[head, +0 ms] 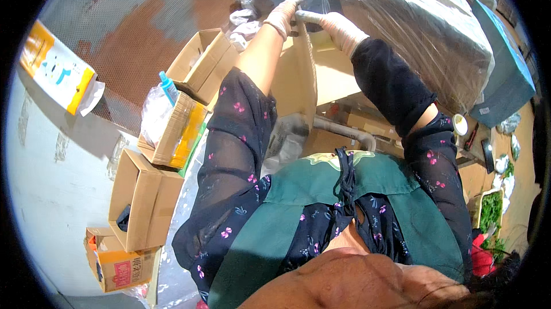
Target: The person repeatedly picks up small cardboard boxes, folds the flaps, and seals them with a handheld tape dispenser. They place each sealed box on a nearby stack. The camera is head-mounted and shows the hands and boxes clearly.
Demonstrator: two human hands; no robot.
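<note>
My left hand (284, 16), in a pale work glove with grey fingertips, grips the upper edge of a cardboard panel (306, 63). The panel stands nearly edge-on before me, and corrugation shows along its rim. From the other side my right hand (342, 33), gloved alike, reaches to the same edge with one finger stretched towards the left hand. Its other fingers are mostly hidden, so its grip is unclear. More bare cardboard (333, 74) spreads below the right hand; whether it joins the panel I cannot tell.
Open cardboard boxes (144, 201) line a ledge at left, one with a blue-capped tube (168, 87). A large plastic-wrapped bundle (413, 33) stands at right. Below lies a grey pipe (344, 130). A basket of greens (490, 210) and a red-sleeved person (481, 257) are lower right.
</note>
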